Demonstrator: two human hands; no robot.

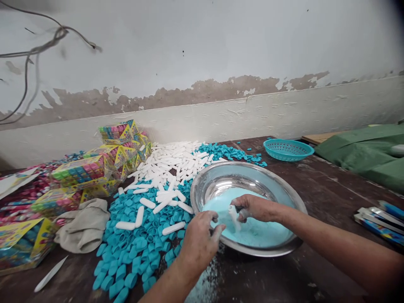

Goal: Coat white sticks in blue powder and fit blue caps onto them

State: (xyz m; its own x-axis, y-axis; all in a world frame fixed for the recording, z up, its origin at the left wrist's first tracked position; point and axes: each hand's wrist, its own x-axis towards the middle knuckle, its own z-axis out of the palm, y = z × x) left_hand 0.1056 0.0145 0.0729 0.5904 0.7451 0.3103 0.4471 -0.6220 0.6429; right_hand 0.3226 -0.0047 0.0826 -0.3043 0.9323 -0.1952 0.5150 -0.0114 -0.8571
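A wide metal basin (pixel 202 185) holds pale blue powder (pixel 265 233). Over the powder, my right hand (pixel 252 207) pinches a small white plastic tube (pixel 233 216) by its upper end; the tube's lower part is dusted or sunk in powder, I cannot tell which. My left hand (pixel 200 235) hangs at the basin's near left rim, its fingers curled with a gap between thumb and forefinger and nothing seen in it. Powder coats the fingertips. Left of the basin lie a heap of teal caps (pixel 135 248) and a pile of white tubes (pixel 173 160).
Clear packs of colourful pens (pixel 85 168) stack at the left, near a beige cloth (pixel 83 227) and a white blade-shaped piece (pixel 50 274). Behind the basin stands a teal plastic basket (pixel 288 152). At right are green cloth (pixel 362 153) and printed packets (pixel 380 223).
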